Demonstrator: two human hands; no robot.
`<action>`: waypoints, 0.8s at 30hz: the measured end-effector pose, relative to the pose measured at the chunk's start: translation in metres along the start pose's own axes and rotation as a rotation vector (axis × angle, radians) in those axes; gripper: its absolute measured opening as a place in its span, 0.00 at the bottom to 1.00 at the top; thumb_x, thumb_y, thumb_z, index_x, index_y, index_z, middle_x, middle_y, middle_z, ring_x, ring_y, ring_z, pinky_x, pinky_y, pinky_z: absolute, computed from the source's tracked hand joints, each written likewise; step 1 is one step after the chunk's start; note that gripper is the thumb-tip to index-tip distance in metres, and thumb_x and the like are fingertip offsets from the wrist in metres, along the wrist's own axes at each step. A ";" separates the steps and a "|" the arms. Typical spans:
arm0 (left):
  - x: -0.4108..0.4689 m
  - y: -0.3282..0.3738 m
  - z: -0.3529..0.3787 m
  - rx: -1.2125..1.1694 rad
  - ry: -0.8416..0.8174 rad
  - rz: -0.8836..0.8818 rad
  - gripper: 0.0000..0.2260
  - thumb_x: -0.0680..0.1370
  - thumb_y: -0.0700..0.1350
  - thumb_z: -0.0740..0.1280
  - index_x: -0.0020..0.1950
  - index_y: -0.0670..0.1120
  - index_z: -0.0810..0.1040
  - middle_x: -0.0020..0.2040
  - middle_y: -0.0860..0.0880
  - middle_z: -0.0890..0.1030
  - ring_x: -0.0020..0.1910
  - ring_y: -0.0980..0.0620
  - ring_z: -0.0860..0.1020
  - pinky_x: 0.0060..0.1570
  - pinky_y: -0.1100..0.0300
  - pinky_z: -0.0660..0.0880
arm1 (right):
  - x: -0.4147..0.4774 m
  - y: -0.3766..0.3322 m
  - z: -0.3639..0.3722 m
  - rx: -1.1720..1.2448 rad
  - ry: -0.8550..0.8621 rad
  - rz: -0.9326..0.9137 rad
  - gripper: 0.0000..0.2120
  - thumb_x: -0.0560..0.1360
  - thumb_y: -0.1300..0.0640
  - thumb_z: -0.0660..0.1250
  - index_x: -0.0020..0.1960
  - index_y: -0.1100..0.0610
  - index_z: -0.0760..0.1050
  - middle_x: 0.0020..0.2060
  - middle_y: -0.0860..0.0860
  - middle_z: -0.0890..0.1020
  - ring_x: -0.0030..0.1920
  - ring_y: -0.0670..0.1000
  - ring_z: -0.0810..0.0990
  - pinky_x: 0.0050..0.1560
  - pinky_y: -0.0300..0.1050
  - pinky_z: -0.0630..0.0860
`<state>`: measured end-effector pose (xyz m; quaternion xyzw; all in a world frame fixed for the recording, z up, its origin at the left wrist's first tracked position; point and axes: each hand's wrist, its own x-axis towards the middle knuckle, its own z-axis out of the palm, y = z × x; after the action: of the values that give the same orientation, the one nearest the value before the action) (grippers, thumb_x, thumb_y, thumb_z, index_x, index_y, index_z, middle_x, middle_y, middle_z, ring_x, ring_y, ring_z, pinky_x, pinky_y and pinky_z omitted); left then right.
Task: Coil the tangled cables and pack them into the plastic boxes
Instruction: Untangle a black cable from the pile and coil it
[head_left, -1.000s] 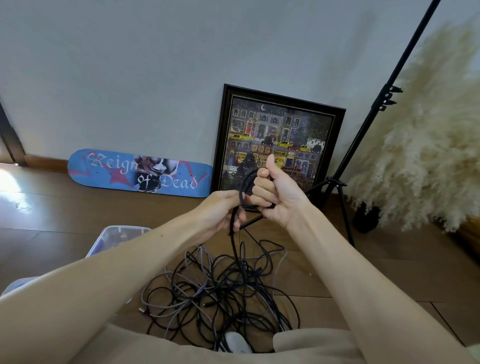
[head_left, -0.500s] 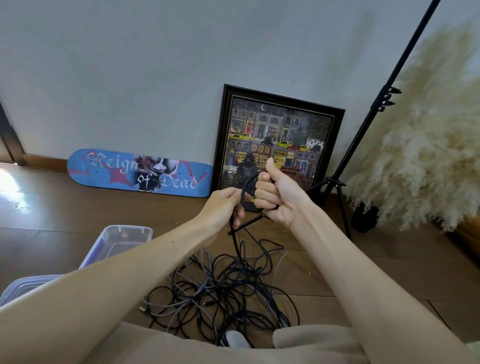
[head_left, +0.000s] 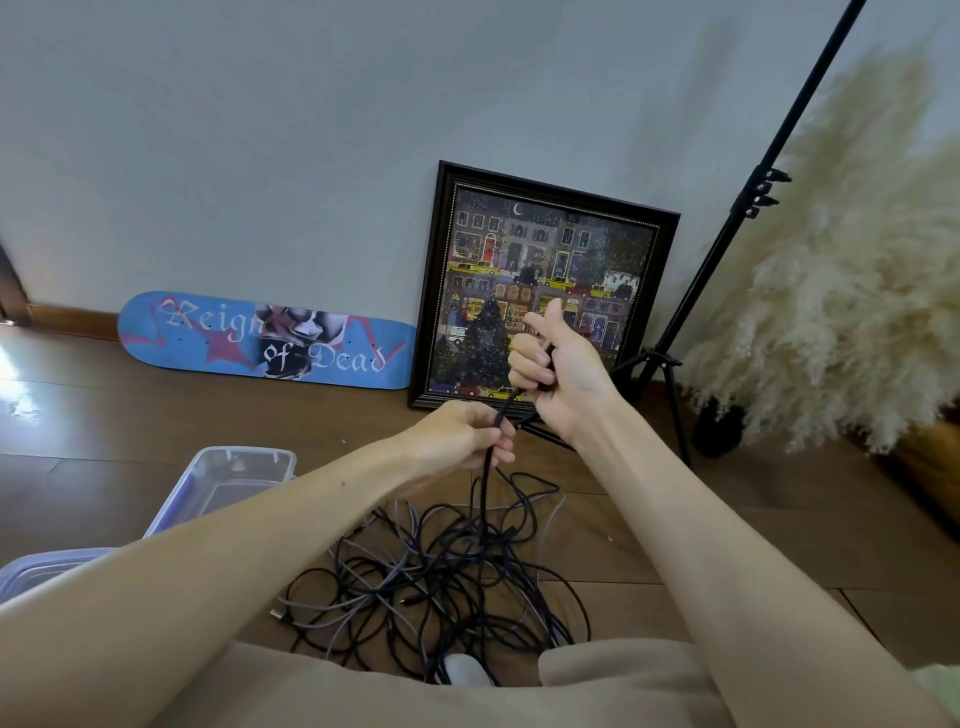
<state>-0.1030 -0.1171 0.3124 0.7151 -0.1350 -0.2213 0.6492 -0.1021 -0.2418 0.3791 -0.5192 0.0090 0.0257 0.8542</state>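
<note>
Left hand (head_left: 457, 436) now sits lower, away from right hand (head_left: 563, 376); both w/ fingers (head_left: 524, 364) gripping black cable (head_left: 485, 499) above tangle (head_left: 415, 587); plastic boxes (head_left: 244, 453) left of tangle.

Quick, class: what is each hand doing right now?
Left hand: pinches the black cable.
Right hand: grips the same cable in its fist.

Two plastic boxes (head_left: 244, 456), one skateboard (head_left: 208, 340), one picture (head_left: 545, 249), one tripod (head_left: 727, 234).

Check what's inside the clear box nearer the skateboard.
No cable shows in the visible far part of the clear box, only its translucent bottom. The left forearm covers its near end, so that part can't be checked.
</note>
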 end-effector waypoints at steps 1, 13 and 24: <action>-0.001 0.001 0.002 0.037 -0.016 -0.003 0.08 0.82 0.36 0.54 0.53 0.42 0.73 0.44 0.46 0.79 0.45 0.51 0.80 0.48 0.60 0.75 | 0.000 0.002 0.002 -0.073 0.008 -0.026 0.27 0.83 0.47 0.51 0.76 0.62 0.56 0.21 0.47 0.61 0.20 0.43 0.57 0.23 0.36 0.58; -0.007 0.002 0.005 0.011 0.022 0.014 0.04 0.77 0.37 0.67 0.48 0.39 0.80 0.43 0.40 0.81 0.43 0.48 0.78 0.57 0.52 0.75 | 0.003 0.021 0.004 -0.709 0.054 -0.270 0.32 0.84 0.53 0.53 0.78 0.48 0.36 0.27 0.53 0.68 0.22 0.43 0.67 0.24 0.35 0.66; -0.011 0.011 0.002 0.274 0.018 0.152 0.08 0.78 0.32 0.59 0.43 0.40 0.76 0.34 0.41 0.79 0.21 0.55 0.73 0.23 0.64 0.70 | -0.001 0.036 0.004 -1.712 0.103 -0.363 0.35 0.82 0.44 0.50 0.77 0.53 0.32 0.49 0.58 0.82 0.49 0.60 0.80 0.43 0.48 0.67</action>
<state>-0.1123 -0.1151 0.3245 0.7867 -0.2117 -0.1446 0.5616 -0.1055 -0.2215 0.3491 -0.9759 -0.0574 -0.1363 0.1605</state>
